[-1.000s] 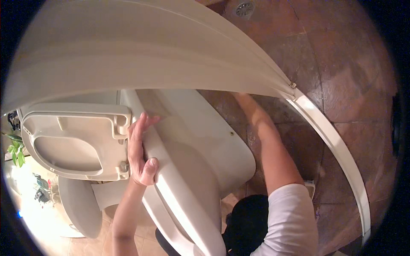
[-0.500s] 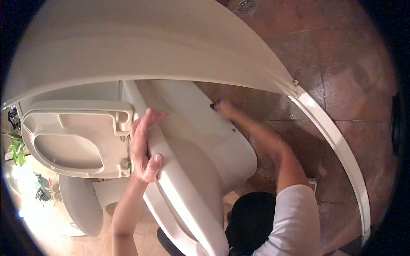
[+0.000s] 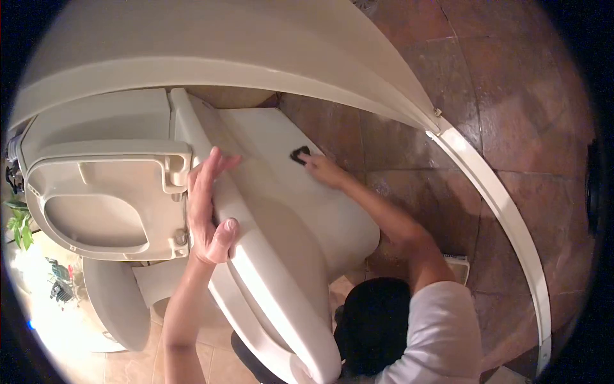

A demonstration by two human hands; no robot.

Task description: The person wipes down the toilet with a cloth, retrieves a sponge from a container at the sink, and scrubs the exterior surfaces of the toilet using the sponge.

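A white toilet (image 3: 281,198) fills the middle of the view, its seat (image 3: 89,249) raised. My left hand (image 3: 210,214) rests on the bowl's rim with its thumb and fingers spread, holding nothing. On the outer side of the toilet's base, my right hand (image 3: 325,170) presses a small black scrubbing pad (image 3: 299,154) against the white surface. Part of the pad is covered by my fingers. The bowl's inside is hidden from this angle.
A large cream curtain or panel (image 3: 211,38) spans the top. A curved white curb (image 3: 495,195) crosses the wet-looking brown tile floor (image 3: 422,153). Behind my right arm lies a white object (image 3: 458,264). A green plant (image 3: 20,225) is at far left.
My right hand has moved left and onto the side of the base, bringing the black scrubbing pad into fuller view. My left hand stays on the rim.
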